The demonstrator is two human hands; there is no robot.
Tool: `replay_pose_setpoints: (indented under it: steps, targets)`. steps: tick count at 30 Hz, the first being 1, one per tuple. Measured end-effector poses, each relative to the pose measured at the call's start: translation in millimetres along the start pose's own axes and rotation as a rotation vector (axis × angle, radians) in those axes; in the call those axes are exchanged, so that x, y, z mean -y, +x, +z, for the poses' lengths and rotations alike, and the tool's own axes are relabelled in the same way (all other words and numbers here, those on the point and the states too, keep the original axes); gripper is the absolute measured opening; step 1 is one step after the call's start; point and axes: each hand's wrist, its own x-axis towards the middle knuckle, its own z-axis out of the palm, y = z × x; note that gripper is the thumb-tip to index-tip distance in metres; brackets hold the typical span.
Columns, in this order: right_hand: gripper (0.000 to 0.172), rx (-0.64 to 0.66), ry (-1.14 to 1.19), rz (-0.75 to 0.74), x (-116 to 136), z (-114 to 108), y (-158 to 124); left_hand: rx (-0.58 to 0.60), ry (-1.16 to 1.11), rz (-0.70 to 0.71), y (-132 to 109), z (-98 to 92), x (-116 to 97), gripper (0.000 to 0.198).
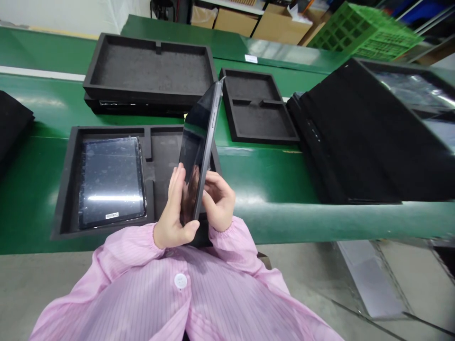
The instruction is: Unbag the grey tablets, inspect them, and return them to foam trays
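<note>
Glossy black, a slim tablet (198, 147) stands tilted in the left hand (173, 209), fingers (176, 183) flat against its front; the right hand (221, 199) curls behind it, its grip unclear. Left of them, another tablet (112, 177) lies in a matte foam tray (163, 161) on the green surface (259, 175).

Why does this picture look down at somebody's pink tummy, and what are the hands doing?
There's no robot here, just one person. The camera is worn on their head, looking forward and down, so you see their pink striped clothing below.

The left hand holds a dark tablet tilted up nearly edge-on. The right hand is at its back, where its fingertips are partly hidden.

On the green table, another tablet lies in the left compartment of a black tray. Farther back are a bigger tray and a smaller one.
</note>
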Motion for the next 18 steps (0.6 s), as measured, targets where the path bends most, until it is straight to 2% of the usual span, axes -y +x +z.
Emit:
replay_pose_setpoints:
  steps: [5, 10, 14, 16, 18]
  targets:
    - [0.014, -0.041, -0.214, -0.107, 1.1, 3.1, -2.8, -0.008, 0.001, -0.050, -0.2, -3.6, 3.1, 0.088]
    - [0.014, -0.074, -0.254, -0.129, 7.1, 10.7, -0.1, -0.044, -0.070, -0.081, 1.3, -4.5, -0.9, 0.089]
    - [0.016, 0.030, -0.141, -0.114, 3.9, 9.6, 2.2, -0.055, -0.130, -0.064, 5.3, -6.5, -11.1, 0.083]
    - [0.025, 0.107, -0.085, -0.109, 1.5, 8.6, 3.9, -0.079, -0.143, -0.094, 6.0, -8.6, -14.4, 0.083]
    - [0.031, 0.129, -0.069, -0.109, 0.2, 9.2, 5.7, -0.118, -0.144, -0.133, 4.8, -10.7, -14.7, 0.086]
